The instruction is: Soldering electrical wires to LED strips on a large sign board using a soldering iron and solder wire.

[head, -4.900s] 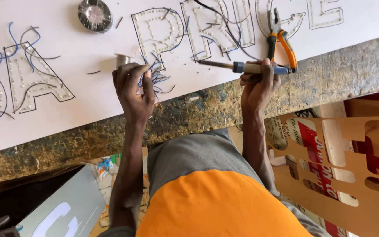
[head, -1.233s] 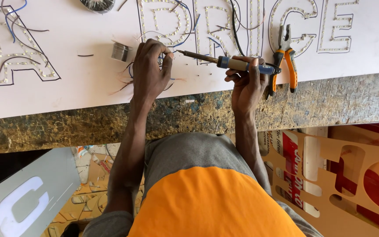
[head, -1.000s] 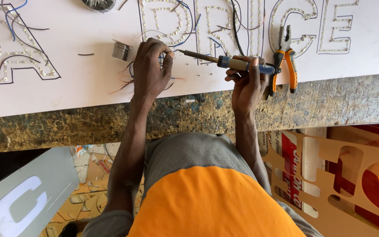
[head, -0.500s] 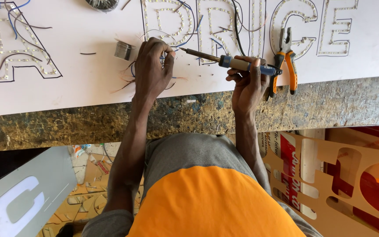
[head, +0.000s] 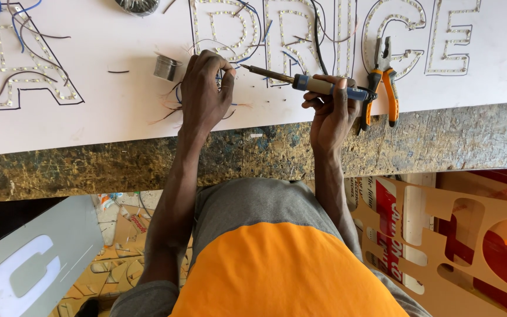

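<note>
My right hand (head: 331, 108) grips a soldering iron (head: 312, 85) by its blue and grey handle, with the metal tip pointing left toward my left hand. My left hand (head: 205, 91) rests on the white sign board (head: 118, 105), its fingers pinched on thin blue and red wires (head: 174, 104) beside a letter outline studded with small lights. A small metal tin (head: 166, 67) stands just left of that hand.
Orange-handled pliers (head: 381, 79) lie on the board right of the iron. A round wire spool (head: 137, 5) sits at the top edge. The worn bench edge (head: 89, 167) runs below the board. Cut-out letter panels (head: 459, 235) and a grey stencil panel (head: 30, 264) lie on the floor.
Since the earliest frame the view has shifted and the iron's tip has come up to my left hand. Over the last second both hands have barely moved.
</note>
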